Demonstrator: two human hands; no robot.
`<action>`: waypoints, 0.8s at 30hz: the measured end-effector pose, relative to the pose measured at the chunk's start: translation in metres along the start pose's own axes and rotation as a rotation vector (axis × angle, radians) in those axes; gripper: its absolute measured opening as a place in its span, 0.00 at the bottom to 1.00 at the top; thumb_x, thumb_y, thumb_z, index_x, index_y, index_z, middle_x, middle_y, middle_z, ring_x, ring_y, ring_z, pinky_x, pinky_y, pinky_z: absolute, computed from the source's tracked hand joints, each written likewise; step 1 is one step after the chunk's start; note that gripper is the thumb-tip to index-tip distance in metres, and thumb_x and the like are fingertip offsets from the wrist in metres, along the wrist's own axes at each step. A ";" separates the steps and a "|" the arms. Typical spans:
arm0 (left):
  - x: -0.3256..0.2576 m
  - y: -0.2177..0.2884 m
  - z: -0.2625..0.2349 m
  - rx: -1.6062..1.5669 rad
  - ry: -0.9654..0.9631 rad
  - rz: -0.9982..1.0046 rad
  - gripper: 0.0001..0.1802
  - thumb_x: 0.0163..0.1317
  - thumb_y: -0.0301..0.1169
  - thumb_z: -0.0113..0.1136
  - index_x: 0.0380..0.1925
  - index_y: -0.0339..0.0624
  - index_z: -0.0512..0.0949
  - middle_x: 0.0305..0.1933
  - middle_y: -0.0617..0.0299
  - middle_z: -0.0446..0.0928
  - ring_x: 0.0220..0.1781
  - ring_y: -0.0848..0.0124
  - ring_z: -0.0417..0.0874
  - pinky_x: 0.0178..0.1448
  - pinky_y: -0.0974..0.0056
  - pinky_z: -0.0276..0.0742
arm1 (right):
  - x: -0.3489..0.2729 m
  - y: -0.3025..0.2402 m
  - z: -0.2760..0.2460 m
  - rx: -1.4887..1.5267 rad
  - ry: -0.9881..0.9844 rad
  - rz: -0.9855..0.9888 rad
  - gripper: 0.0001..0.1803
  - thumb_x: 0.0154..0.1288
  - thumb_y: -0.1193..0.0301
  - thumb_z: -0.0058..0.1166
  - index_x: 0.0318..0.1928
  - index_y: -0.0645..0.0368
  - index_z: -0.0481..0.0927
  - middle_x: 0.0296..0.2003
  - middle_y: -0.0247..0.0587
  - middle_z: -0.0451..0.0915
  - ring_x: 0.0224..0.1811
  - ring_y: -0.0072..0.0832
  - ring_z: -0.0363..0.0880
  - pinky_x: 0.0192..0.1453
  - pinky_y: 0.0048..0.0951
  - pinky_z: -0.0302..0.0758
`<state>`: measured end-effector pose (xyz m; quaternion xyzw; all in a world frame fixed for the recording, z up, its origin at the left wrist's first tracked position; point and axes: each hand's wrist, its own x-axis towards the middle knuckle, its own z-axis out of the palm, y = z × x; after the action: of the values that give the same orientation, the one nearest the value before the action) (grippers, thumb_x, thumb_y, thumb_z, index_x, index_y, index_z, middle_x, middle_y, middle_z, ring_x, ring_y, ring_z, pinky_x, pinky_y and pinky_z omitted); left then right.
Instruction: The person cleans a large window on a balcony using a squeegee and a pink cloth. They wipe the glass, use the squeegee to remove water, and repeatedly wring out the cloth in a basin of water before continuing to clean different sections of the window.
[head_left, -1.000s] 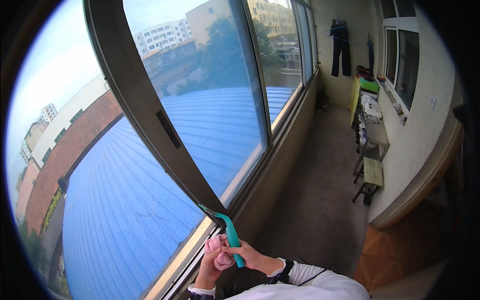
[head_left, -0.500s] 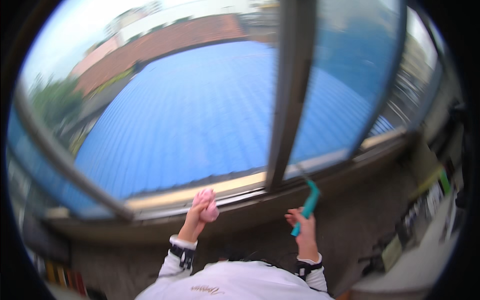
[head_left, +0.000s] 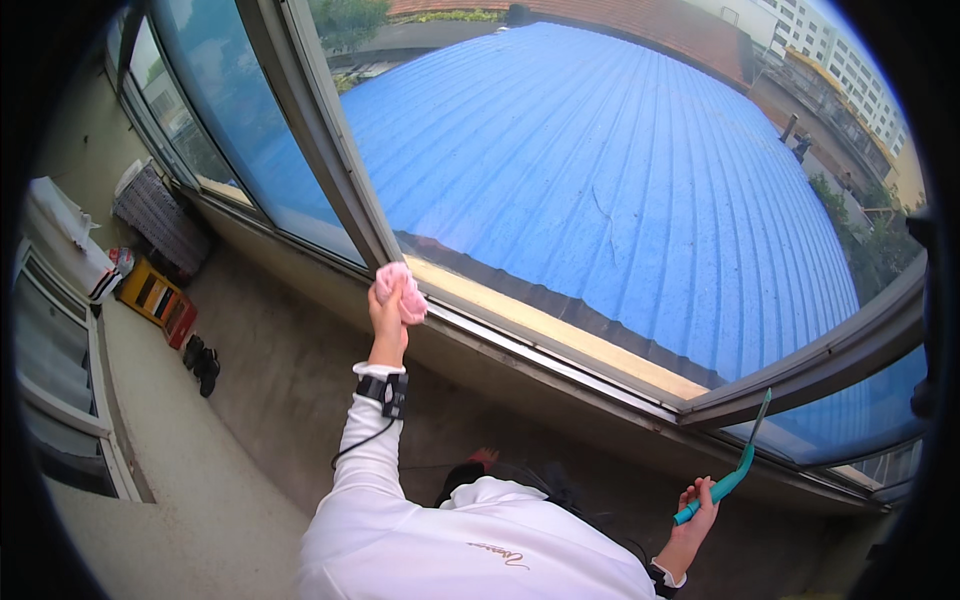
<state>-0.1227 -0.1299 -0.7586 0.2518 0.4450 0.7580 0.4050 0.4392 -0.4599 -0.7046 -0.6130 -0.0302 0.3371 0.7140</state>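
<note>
A crumpled pink cloth (head_left: 403, 293) is gripped in my left hand (head_left: 386, 328). That hand is raised to the foot of the metal window post (head_left: 345, 165), where the post meets the lower window track (head_left: 545, 355). On the right, my right hand (head_left: 697, 515) has its fingers wrapped round the handle of a teal tool (head_left: 737, 475). The tool has a bent handle and a thin, pale blade-like head, seen nearly edge-on. Its tip points up in front of the right window frame (head_left: 800, 390). Whether the cloth or the tip touches the frame, I cannot tell.
Beyond the window lies a blue corrugated roof (head_left: 600, 200). A low wall (head_left: 500, 355) runs beneath the track. Black shoes (head_left: 203, 365), a yellow and red box-like item (head_left: 158, 303) and a cloth-covered object (head_left: 160, 215) stand on the left side of the floor.
My view has swung to the right along the window. The left hand with the cloth is now at the window post; the right hand, still holding the teal tool, is farther right and lower in view.
</note>
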 end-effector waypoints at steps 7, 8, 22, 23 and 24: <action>0.066 -0.041 0.042 -0.177 -0.079 0.011 0.31 0.78 0.32 0.53 0.78 0.50 0.58 0.43 0.67 0.72 0.35 0.79 0.71 0.33 0.72 0.68 | -0.019 0.010 0.020 -0.007 0.068 0.028 0.12 0.70 0.65 0.66 0.48 0.50 0.77 0.37 0.29 0.82 0.35 0.18 0.81 0.39 0.20 0.78; 0.064 -0.049 0.051 -0.153 -0.003 0.016 0.33 0.78 0.32 0.53 0.79 0.52 0.56 0.42 0.68 0.71 0.33 0.79 0.69 0.31 0.72 0.65 | -0.021 0.013 0.019 0.000 0.092 0.031 0.12 0.70 0.66 0.66 0.48 0.51 0.77 0.37 0.29 0.82 0.35 0.18 0.81 0.38 0.20 0.78; -0.194 -0.145 0.183 -0.220 -0.121 -0.452 0.38 0.77 0.30 0.56 0.81 0.55 0.51 0.47 0.72 0.73 0.32 0.85 0.69 0.30 0.73 0.66 | 0.011 0.007 -0.013 0.017 0.117 0.055 0.11 0.70 0.64 0.66 0.46 0.50 0.78 0.35 0.27 0.81 0.33 0.16 0.79 0.35 0.20 0.76; -0.213 -0.151 0.195 -0.104 -0.176 -0.465 0.38 0.77 0.33 0.56 0.81 0.52 0.51 0.57 0.65 0.69 0.47 0.79 0.68 0.45 0.70 0.65 | 0.012 0.004 -0.012 0.012 0.117 0.057 0.11 0.70 0.64 0.66 0.45 0.50 0.78 0.35 0.26 0.81 0.33 0.16 0.79 0.35 0.20 0.75; -0.231 -0.156 0.206 0.018 -0.210 -0.413 0.39 0.76 0.36 0.56 0.81 0.50 0.51 0.68 0.57 0.65 0.61 0.73 0.67 0.59 0.67 0.64 | 0.015 0.001 -0.009 0.015 0.104 0.050 0.10 0.70 0.64 0.66 0.45 0.50 0.78 0.35 0.26 0.81 0.33 0.16 0.78 0.35 0.20 0.75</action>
<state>0.2170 -0.1831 -0.8023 0.2365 0.4493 0.6245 0.5935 0.4548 -0.4601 -0.7136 -0.6250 0.0246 0.3229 0.7103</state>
